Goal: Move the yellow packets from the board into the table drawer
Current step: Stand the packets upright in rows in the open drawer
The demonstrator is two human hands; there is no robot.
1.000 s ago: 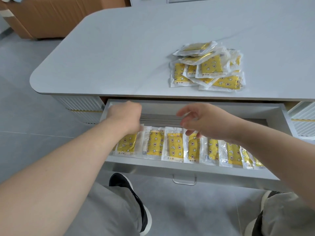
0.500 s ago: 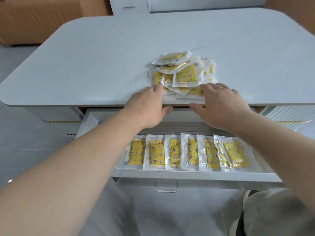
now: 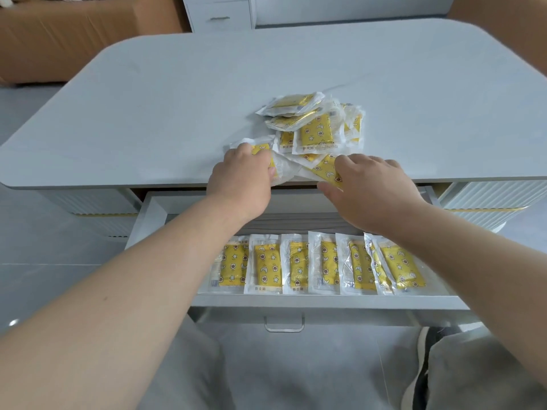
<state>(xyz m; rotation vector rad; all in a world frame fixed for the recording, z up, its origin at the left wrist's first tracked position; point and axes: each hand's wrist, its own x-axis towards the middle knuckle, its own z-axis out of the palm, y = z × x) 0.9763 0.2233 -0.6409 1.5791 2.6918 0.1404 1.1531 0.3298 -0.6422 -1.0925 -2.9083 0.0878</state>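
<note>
Head view: clear-wrapped yellow packets point(image 3: 315, 130), printed with stars and moons, lie heaped just beyond the fingertips. The left hand point(image 3: 239, 180) curls round one packet point(image 3: 262, 149); the right hand point(image 3: 371, 190) pinches a second packet point(image 3: 325, 170). Below both wrists, a row of packets point(image 3: 266, 267) lines the open drawer point(image 3: 325, 301) of a grey table point(image 3: 177, 113); cardboard boxes point(image 3: 74, 39) stand behind.

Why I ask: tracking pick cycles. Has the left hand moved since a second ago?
Yes. The left hand went from inside the drawer up onto the tabletop, gripping a packet.
</note>
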